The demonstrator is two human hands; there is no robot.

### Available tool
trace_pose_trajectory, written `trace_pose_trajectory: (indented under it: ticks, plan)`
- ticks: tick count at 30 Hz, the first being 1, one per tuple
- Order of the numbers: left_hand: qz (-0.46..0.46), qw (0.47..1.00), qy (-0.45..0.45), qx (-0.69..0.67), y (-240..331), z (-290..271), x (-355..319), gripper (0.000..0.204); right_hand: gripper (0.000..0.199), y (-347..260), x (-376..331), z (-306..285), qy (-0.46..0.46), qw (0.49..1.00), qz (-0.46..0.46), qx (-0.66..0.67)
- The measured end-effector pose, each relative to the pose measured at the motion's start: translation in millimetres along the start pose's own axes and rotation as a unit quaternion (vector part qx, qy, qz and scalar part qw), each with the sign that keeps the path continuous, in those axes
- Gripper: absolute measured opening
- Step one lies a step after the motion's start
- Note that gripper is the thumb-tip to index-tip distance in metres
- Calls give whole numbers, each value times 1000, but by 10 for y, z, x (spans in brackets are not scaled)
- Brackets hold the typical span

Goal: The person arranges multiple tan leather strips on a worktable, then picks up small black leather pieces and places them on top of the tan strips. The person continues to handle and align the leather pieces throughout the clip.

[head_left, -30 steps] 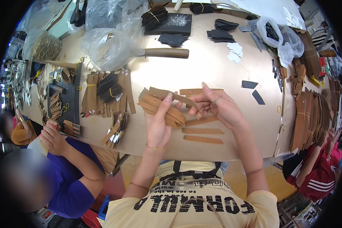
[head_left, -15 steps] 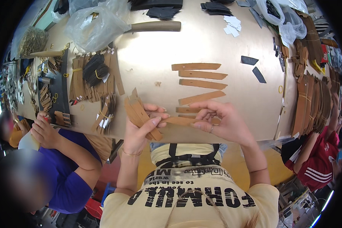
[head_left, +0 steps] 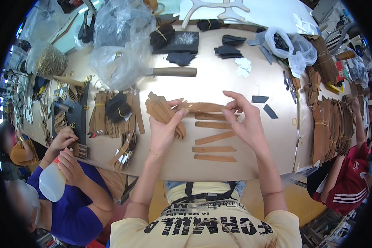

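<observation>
My left hand (head_left: 163, 134) is closed round a fanned stack of brown leather strips (head_left: 159, 108). One single brown strip (head_left: 204, 107) stretches level between my two hands, its left end by my left fingertips. At its right end my right hand (head_left: 248, 122) pinches it, the index finger raised. Below this strip, several similar loose strips (head_left: 215, 157) lie in a column on the table, one of them slanted. The upper ones lie partly behind my right hand and the held strip.
Two black pieces (head_left: 270, 111) lie right of my right hand. Bundled brown strips (head_left: 99, 115) sit at left, more bundles (head_left: 320, 128) at right. A wooden handle (head_left: 175, 72) and plastic bags (head_left: 122, 62) are farther back. A co-worker (head_left: 76, 198) with a white bottle (head_left: 52, 182) works at left.
Both hands have moved farther over the table, with the stack and the single strip still in them. The view has shifted to take in more of the table's far side. The co-worker's white bottle now shows.
</observation>
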State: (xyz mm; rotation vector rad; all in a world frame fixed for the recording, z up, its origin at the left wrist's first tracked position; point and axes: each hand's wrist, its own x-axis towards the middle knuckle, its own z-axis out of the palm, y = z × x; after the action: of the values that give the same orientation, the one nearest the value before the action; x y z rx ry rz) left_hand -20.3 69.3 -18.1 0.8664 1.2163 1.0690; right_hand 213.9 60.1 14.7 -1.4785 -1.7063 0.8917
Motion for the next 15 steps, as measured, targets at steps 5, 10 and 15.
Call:
trace_pose_trajectory:
  ticks: [5, 10, 15]
  plan:
    - [-9, 988, 9, -157, 17, 36, 98, 25, 57, 258, 249, -59, -46, 993, 89, -65]
    - [-81, 922, -54, -376, 0, -50, -123, 37, 42, 363, 285, -98, -48, 990, 88, -100]
    - [-119, 894, -123, -414, -16, 75, -163, 41, 15, 449, 353, -100, -47, 990, 28, -128]
